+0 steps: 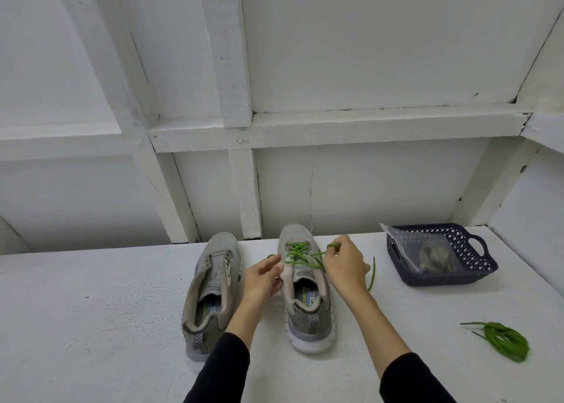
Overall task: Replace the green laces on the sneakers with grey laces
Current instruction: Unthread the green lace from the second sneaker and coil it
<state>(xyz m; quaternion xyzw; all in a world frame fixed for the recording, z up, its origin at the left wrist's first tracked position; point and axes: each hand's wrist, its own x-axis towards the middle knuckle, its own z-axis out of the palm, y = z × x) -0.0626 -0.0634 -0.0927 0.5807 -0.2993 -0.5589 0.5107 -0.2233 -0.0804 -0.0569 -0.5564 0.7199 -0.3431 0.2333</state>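
Observation:
Two grey sneakers stand side by side on the white table, toes away from me. The left sneaker [210,283] has no lace. The right sneaker [305,296] still carries a green lace [300,254] crossed through its upper eyelets. My left hand [264,276] holds the left edge of the right sneaker's collar, thumb on the rim. My right hand [343,265] pinches a loop of the green lace at the shoe's right side; a loose lace end [372,273] trails past it. A removed green lace [503,340] lies coiled at the right.
A dark blue plastic basket [476,250] sits at the back right, holding a clear bag [427,253] with greyish laces inside. A white panelled wall [305,174] rises right behind the sneakers. The table [91,311] runs wide to the left.

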